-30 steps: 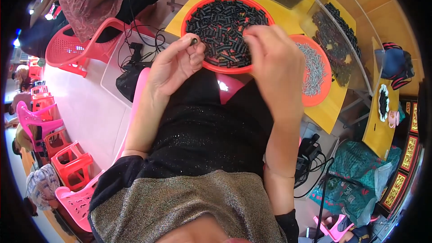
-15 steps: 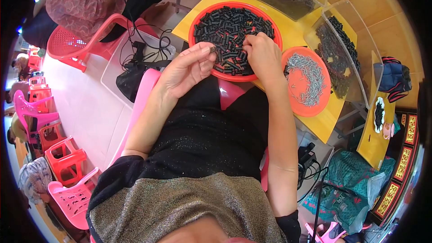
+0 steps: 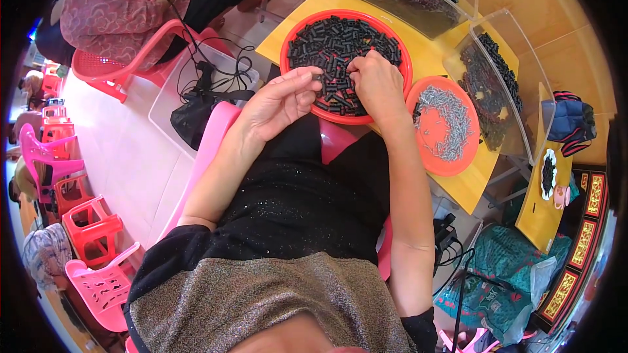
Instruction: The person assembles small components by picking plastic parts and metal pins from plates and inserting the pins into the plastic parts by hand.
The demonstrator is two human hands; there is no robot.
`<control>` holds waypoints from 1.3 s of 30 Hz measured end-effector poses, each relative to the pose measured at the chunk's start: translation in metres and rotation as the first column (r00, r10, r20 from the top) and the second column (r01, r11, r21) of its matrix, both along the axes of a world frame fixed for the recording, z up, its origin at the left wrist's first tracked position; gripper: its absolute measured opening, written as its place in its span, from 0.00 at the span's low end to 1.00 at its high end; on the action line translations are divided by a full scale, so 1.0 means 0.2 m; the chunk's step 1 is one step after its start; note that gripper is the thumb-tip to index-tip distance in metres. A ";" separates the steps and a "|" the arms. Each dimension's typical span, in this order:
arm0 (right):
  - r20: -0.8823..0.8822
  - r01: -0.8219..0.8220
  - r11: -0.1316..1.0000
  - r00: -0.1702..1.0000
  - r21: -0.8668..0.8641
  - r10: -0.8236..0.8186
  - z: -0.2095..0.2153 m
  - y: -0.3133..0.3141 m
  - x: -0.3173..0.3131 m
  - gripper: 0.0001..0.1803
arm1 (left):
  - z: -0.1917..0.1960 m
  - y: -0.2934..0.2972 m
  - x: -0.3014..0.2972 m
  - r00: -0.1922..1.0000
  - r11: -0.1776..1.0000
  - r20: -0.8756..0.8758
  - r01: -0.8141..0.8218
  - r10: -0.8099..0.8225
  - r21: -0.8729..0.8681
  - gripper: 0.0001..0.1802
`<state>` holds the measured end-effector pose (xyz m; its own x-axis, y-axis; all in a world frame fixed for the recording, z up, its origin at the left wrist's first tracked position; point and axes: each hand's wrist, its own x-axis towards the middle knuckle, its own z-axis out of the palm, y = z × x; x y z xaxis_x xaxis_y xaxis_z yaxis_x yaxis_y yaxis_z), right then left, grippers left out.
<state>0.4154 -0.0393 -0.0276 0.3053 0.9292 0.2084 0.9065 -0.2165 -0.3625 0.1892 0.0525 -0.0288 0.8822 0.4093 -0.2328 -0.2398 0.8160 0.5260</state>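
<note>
Over the near part of a round red tray [image 3: 285, 59] heaped with short black tubular pieces [image 3: 340, 39], my two hands are held close together. My left hand [image 3: 281, 106] is palm-up, thumb and forefinger pinched at a small dark piece mostly hidden by the fingertips. My right hand [image 3: 381, 88] has its back to me, its fingers closed together above the black pieces. Whatever is between them is hidden. Right of that hand lies an orange-red plate [image 3: 428, 144] with many small silver screw-like pins [image 3: 451, 117] spread over it.
Clear bins [image 3: 418, 13] of black pieces stand on the yellow table [image 3: 428, 49]. Another person [image 3: 111, 16] sits at the upper left by a pink chair [image 3: 104, 65]. Black cables [image 3: 203, 72] lie over a clear tub. Teal bags [image 3: 497, 287] are at the lower right.
The view has shifted slightly, so the trays sit a little lower. My right fingertips have moved slightly left, closer to my left hand, which keeps its pinch.
</note>
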 end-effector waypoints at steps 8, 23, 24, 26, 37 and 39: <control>-0.004 0.082 0.995 0.997 0.062 -0.082 -0.02 -0.02 0.02 0.05 | -0.05 0.02 0.01 1.000 1.000 -0.007 -0.003 0.003 -0.002 0.16; -0.027 0.046 0.999 0.999 0.027 -0.045 -0.02 -0.02 0.00 0.06 | -0.05 0.02 0.00 0.999 1.000 -0.027 -0.022 0.021 -0.015 0.16; -0.027 0.043 0.999 0.999 0.032 -0.042 -0.03 -0.01 0.00 0.06 | -0.05 0.03 0.01 1.000 1.000 -0.022 -0.015 0.014 -0.012 0.16; 0.000 0.057 0.997 0.998 0.060 -0.057 -0.04 -0.01 -0.01 0.08 | -0.04 0.02 0.00 0.999 1.000 -0.027 -0.019 0.019 -0.006 0.16; -0.716 0.261 0.913 0.697 0.314 0.047 0.30 -0.20 -0.26 0.09 | 0.02 -0.02 -0.02 1.000 1.000 -0.022 -0.010 0.010 0.011 0.19; -0.744 0.241 0.915 0.663 0.323 0.088 0.36 -0.25 -0.31 0.07 | 0.03 -0.02 -0.02 1.000 1.000 -0.007 -0.005 0.005 0.019 0.19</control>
<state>0.3538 -0.0886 0.0434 0.5738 0.7954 0.1953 0.2914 0.0246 -0.9563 0.1848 0.0482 -0.0232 0.8785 0.4182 -0.2309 -0.2402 0.8046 0.5431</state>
